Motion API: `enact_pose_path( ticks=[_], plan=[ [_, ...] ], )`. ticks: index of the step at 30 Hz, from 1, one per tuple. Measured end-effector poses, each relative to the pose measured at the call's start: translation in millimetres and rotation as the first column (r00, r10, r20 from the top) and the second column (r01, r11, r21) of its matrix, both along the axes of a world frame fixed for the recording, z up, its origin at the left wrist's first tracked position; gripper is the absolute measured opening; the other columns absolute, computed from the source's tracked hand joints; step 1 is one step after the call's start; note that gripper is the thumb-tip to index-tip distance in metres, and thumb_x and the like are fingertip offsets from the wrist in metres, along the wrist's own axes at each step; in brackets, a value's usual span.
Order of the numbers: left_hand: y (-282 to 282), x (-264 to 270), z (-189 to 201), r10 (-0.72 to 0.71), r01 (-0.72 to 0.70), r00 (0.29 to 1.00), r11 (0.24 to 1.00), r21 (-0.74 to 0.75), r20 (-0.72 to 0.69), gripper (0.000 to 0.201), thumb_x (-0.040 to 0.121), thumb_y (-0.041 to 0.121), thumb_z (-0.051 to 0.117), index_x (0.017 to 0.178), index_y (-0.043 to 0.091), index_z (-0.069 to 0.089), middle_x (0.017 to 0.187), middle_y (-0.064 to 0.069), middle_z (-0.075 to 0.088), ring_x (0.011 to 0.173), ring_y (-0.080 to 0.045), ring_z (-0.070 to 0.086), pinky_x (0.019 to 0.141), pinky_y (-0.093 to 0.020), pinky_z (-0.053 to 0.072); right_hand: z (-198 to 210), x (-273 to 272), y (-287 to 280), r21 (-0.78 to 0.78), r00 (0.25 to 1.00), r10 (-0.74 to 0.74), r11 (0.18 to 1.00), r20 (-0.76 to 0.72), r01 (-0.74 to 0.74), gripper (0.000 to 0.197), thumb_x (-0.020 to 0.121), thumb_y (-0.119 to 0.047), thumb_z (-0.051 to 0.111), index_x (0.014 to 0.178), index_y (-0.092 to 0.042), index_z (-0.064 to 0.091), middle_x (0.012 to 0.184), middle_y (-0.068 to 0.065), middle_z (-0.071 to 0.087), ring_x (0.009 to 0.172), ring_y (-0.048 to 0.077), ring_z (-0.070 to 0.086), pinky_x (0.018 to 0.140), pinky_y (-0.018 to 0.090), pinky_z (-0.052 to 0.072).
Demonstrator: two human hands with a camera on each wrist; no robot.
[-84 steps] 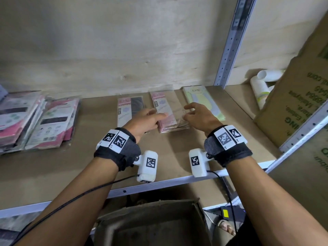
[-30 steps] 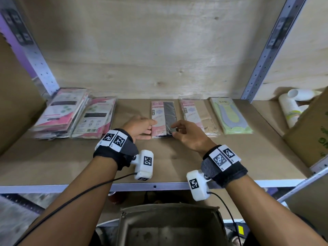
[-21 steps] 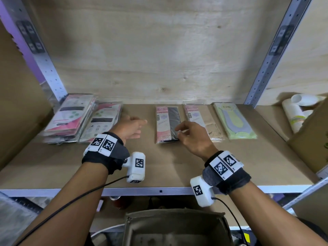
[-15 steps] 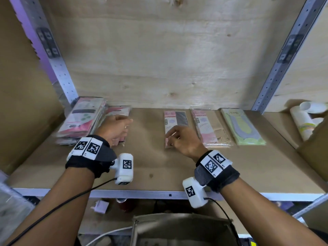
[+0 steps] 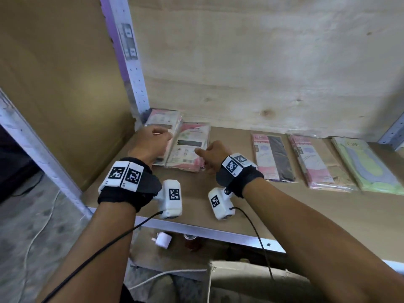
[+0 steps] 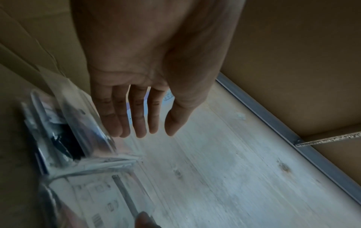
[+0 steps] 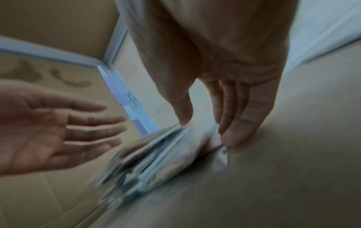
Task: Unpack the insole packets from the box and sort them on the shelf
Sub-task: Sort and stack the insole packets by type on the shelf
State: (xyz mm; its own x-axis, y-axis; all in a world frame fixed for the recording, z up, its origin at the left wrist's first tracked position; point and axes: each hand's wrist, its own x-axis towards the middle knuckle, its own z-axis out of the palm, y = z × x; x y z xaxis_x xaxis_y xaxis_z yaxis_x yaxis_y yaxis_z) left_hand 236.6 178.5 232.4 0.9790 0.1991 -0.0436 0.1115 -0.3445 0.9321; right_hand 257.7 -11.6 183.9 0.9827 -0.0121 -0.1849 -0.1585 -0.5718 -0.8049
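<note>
Plywood-backed shelf (image 5: pixel 251 206), metal uprights. Packets sorted by type: three single piles right, two pink stacks (image 5: pixel 190 147) left. Right hand (image 5: pixel 211 157) fingers (image 7: pixel 240 123) pinch near stack's front edge, likely squaring it. Left hand (image 5: pixel 150 142) fingers (image 6: pixel 136 117) straight, holding nothing, over far stack. Box (image 5: pixel 251 283) below shelf.
</note>
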Motion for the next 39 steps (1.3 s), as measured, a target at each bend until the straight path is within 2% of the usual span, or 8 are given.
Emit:
enact_pose_path(
  ticks=[3, 6, 13, 18, 22, 29, 34, 39],
  plan=[
    [5.8, 2.1, -3.7, -0.002, 0.002, 1.0, 1.0, 0.011, 0.008, 0.007, 0.076, 0.033, 0.071, 0.082, 0.03, 0.068, 0.088, -0.005, 0.069, 0.077, -0.024, 0.069, 0.074, -0.037, 0.061, -3.6, 6.1, 8.9, -0.025, 0.999, 0.029, 0.999, 0.042, -0.028, 0.036, 0.082, -0.033, 0.077, 0.108, -0.01, 0.069, 0.086, 0.005, 0.071, 0.059, 0.012, 0.066, 0.055, 0.022, 0.057],
    [5.3, 4.2, -8.1, 0.017, -0.018, 0.999, 0.999, 0.031, 0.029, 0.005, 0.081, 0.029, 0.072, 0.08, 0.029, 0.068, 0.088, -0.005, 0.072, 0.063, -0.015, 0.063, 0.058, -0.027, 0.055, -0.4, 4.9, 9.0, -0.084, 0.998, 0.053, 0.995, 0.019, -0.051, 0.032, 0.074, -0.023, 0.084, 0.1, -0.012, 0.07, 0.092, 0.006, 0.074, 0.063, 0.014, 0.066, 0.051, 0.023, 0.052],
    [-10.3, 0.7, -4.1, 0.005, -0.005, 1.0, 1.0, -0.013, 0.006, 0.006, 0.084, 0.031, 0.071, 0.082, 0.029, 0.066, 0.107, -0.004, 0.071, 0.104, -0.025, 0.065, 0.097, -0.045, 0.053, 9.2, -1.9, 7.4, 0.011, 0.988, 0.026, 1.0, -0.153, -0.025, 0.024, 0.076, -0.011, 0.081, 0.095, 0.001, 0.072, 0.083, 0.012, 0.072, 0.06, 0.019, 0.061, 0.06, 0.03, 0.051],
    [-14.3, -4.5, -1.2, 0.015, -0.016, 1.0, 0.999, -0.033, -0.011, 0.006, 0.083, 0.033, 0.069, 0.087, 0.028, 0.068, 0.108, -0.001, 0.071, 0.109, -0.025, 0.065, 0.1, -0.046, 0.051, 18.8, -17.2, 6.9, 0.163, 0.965, 0.003, 0.986, -0.263, 0.041, 0.015, 0.086, -0.008, 0.069, 0.073, -0.003, 0.064, 0.054, 0.006, 0.063, 0.032, 0.01, 0.049, 0.036, 0.014, 0.04],
    [-13.8, -2.8, -2.6, 0.042, -0.042, 0.999, 0.999, -0.029, 0.001, 0.003, 0.083, 0.03, 0.07, 0.085, 0.029, 0.067, 0.108, -0.003, 0.072, 0.11, -0.029, 0.065, 0.099, -0.048, 0.052, 24.5, -37.5, -11.2, 0.308, 0.965, -0.037, 0.944, -0.259, 0.119, 0.003, 0.089, -0.003, 0.062, 0.089, -0.001, 0.063, 0.072, 0.013, 0.06, 0.053, 0.019, 0.055, 0.046, 0.022, 0.051],
    [-46.5, -14.7, -3.5, -0.149, 0.104, 0.979, 0.952, -0.289, -0.141, 0.042, 0.082, 0.058, 0.07, 0.097, 0.018, 0.066, 0.096, -0.006, 0.072, 0.084, -0.025, 0.075, 0.069, -0.033, 0.061, 45.1, -67.4, -72.1, 0.273, 0.999, 0.004, 0.962, 0.045, -0.016, 0.003, 0.091, -0.008, 0.062, 0.089, -0.008, 0.059, 0.084, 0.009, 0.063, 0.071, 0.023, 0.063, 0.064, 0.035, 0.059],
    [-80.5, -19.9, 13.2, -0.274, 0.207, 0.96, 0.826, -0.524, -0.053, 0.061, 0.067, 0.066, 0.078, 0.104, 0.022, 0.059, 0.105, -0.015, 0.065, 0.086, -0.03, 0.076, 0.077, -0.04, 0.062, 64.7, -99.0, -102.4, 0.171, 0.914, 0.086, 0.971, 0.396, -0.165, 0.009, 0.091, -0.003, 0.066, 0.09, 0.005, 0.062, 0.086, 0.02, 0.061, 0.077, 0.046, 0.068, 0.068, 0.057, 0.058],
    [-110.9, -20.2, 13.6, -0.253, 0.196, 0.967, 0.659, -0.726, 0.031, 0.061, 0.078, 0.051, 0.077, 0.12, 0.011, 0.056, 0.106, -0.018, 0.069, 0.093, -0.025, 0.074, 0.079, -0.046, 0.061, 66.6, -121.2, -126.5, -0.161, 0.77, 0.234, 0.972, 0.593, -0.172, 0.006, 0.086, -0.004, 0.069, 0.092, -0.002, 0.07, 0.094, 0.017, 0.057, 0.087, 0.031, 0.06, 0.076, 0.044, 0.054]
  ],
)
